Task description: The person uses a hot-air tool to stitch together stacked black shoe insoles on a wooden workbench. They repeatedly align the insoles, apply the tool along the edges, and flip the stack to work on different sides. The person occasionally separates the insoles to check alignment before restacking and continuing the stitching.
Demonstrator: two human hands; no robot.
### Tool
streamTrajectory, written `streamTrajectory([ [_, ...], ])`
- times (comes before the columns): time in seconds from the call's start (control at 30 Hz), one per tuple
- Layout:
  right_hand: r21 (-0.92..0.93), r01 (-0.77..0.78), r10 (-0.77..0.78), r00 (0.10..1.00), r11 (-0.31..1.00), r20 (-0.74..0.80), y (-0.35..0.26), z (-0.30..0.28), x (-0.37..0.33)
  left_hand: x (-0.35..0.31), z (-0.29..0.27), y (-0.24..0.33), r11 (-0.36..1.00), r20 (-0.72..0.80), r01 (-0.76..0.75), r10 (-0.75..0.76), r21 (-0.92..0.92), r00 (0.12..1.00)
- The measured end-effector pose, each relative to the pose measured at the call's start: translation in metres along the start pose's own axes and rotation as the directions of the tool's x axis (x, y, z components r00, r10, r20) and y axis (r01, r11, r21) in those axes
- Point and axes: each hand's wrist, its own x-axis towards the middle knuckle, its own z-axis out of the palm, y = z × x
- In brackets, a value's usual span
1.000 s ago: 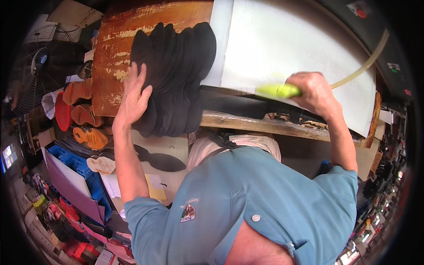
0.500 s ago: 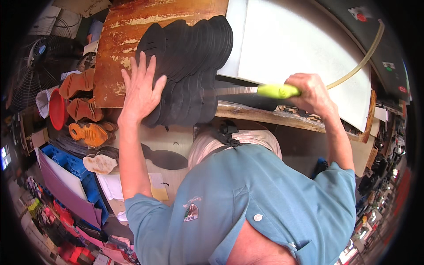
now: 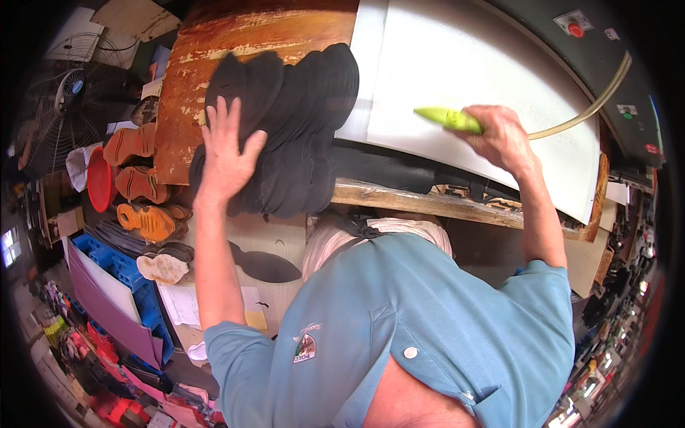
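Observation:
My left hand (image 3: 230, 153) lies with its fingers spread on the left part of a fanned-out layer of black shoe-sole-shaped sheets (image 3: 307, 100). These overlap in rows on a worn brown board (image 3: 189, 60). To the right, my right hand (image 3: 499, 139) is closed round a lime-green hand tool (image 3: 451, 119), held over a white panel (image 3: 457, 57) with its tapered front pointing left. A yellowish hose (image 3: 589, 107) runs to the back of that hand. Blur hides the tool's tip.
Orange-brown soles (image 3: 143, 183) are stacked left of the board, near a red bowl (image 3: 100, 178) and a black fan (image 3: 61, 114). A wooden edge (image 3: 399, 201) runs along the near side of the work surface. A blue crate (image 3: 107, 257) stands at lower left.
My right hand and the green tool have lifted away from the black sheets, up over the white panel. My left hand still rests on the sheets, which appear slightly lower and further left.

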Motion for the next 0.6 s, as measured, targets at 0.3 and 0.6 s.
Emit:
streamTrajectory([
  [0.3, -0.031, -0.039, 0.041, 0.996, 0.999, 0.082, 0.020, -0.009, -0.015, 0.012, 0.004, 0.014, 0.996, -0.036, 0.062, -0.065, -0.070, 0.997],
  [0.6, 0.003, 0.002, -0.002, 1.000, 1.000, 0.021, 0.022, -0.004, -0.009, 0.018, 0.008, -0.022, 0.976, -0.021, 0.190, -0.189, 0.103, 0.982],
])
